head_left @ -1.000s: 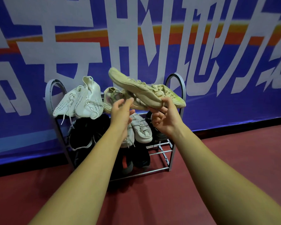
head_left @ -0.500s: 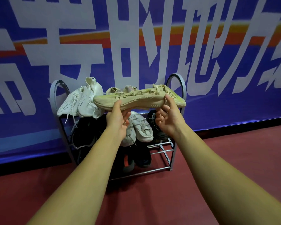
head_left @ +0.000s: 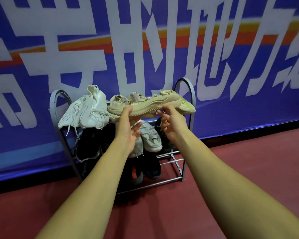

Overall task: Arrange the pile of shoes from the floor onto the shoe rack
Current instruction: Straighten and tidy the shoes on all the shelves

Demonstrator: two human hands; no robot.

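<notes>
I am holding the beige sneaker (head_left: 145, 107) level at the top shelf of the shoe rack (head_left: 190, 94), its long axis running left to right, toe pointing left towards the white sneakers (head_left: 86, 111), ridged sole facing me. My left hand (head_left: 128, 133) is lying open under the toe end, thumb resting on the sole edge, fingers spread and straight. My right hand (head_left: 173, 123) is touching the sole near the heel with its thumb tip, the other fingers hanging loosely curled. The sneaker is hiding the shelf bars, so I cannot tell whether it is resting there.
</notes>
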